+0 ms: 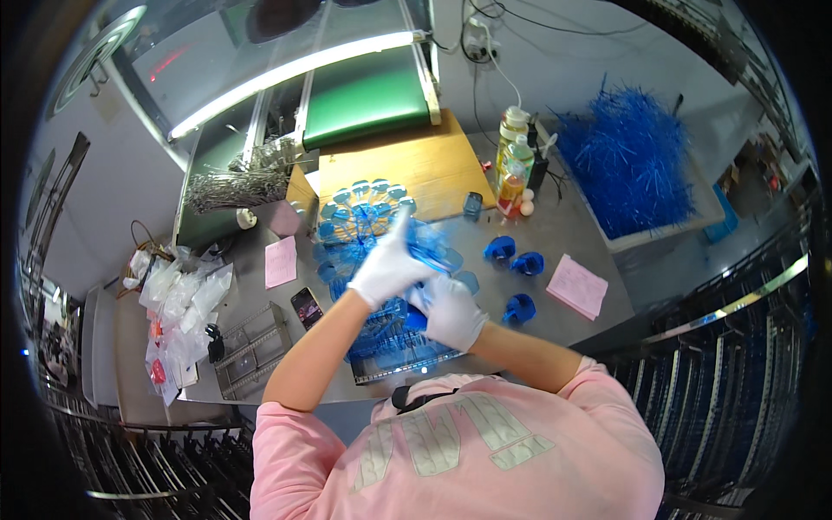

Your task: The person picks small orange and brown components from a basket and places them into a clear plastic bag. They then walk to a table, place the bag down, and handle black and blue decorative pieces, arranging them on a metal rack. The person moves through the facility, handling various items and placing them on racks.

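Observation:
Both my hands wear white gloves and meet over the middle of the table. My left hand (386,270) is closed with its thumb raised, and thin blue see-through plastic pieces (426,257) show along its fingers, blurred. Just below and to the right, my right hand (457,319) is closed against the left fingers. Beside its fingertips is a darker blue plastic piece (416,320); its exact shape is hidden. Under and beyond my hands lie clear blue pieces with round, flat ends, fanned in a ring (367,208). Nearer me, more blue strips fill a tray (403,374).
Several blue cup-like pieces (527,263) lie at right near pink paper (578,286). Behind stand bottles (513,178) and a bin of blue strips (628,160). A wooden board (416,165) adjoins a green belt (368,100). At left are a phone (306,308), metal rack (251,351) and plastic bags (186,295).

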`<act>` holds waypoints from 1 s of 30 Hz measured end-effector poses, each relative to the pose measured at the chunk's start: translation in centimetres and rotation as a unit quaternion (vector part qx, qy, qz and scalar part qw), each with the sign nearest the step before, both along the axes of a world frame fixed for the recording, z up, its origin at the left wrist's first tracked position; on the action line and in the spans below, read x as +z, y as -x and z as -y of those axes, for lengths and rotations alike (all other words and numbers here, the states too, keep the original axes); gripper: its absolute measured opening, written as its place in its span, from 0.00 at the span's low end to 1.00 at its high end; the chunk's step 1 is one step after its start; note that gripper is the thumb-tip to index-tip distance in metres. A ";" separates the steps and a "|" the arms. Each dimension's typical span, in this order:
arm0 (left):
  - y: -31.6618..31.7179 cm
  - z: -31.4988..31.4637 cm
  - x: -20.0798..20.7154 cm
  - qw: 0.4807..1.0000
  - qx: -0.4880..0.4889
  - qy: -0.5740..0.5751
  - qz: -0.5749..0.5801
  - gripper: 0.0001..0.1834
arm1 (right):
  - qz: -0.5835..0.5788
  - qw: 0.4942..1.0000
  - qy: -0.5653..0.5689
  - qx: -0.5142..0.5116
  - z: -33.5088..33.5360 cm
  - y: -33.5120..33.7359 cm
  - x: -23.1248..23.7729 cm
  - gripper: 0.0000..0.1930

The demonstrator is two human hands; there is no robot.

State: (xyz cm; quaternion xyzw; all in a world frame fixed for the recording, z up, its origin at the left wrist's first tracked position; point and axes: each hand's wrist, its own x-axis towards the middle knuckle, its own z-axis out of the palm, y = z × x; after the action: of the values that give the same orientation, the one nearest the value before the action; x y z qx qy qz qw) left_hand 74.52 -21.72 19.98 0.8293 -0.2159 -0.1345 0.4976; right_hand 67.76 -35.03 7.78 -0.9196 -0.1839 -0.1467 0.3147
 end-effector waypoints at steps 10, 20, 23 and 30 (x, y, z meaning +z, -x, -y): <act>3.1 -5.8 -5.1 0.903 0.127 0.391 -0.122 0.24 | -0.201 0.924 0.325 -0.031 16.2 -6.6 -7.2 0.13; 4.7 -1.6 -5.9 0.734 0.156 0.650 -0.119 0.29 | -0.257 0.923 0.284 -0.042 15.7 -5.6 -11.7 0.27; 1.8 2.1 -5.4 0.712 0.020 0.696 -0.091 0.33 | -0.116 0.978 0.073 -0.160 18.3 -1.1 -9.2 0.20; -10.7 34.3 8.5 0.915 -0.082 0.372 -0.135 0.48 | -0.088 0.917 -0.121 -0.370 24.3 15.9 -5.5 0.10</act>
State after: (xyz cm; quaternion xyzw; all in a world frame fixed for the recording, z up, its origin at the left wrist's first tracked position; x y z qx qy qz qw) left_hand 85.22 -56.02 28.52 0.5376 -0.2483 -0.1955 0.7818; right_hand 51.90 -59.30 2.28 -0.8862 0.2170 -0.1922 0.3614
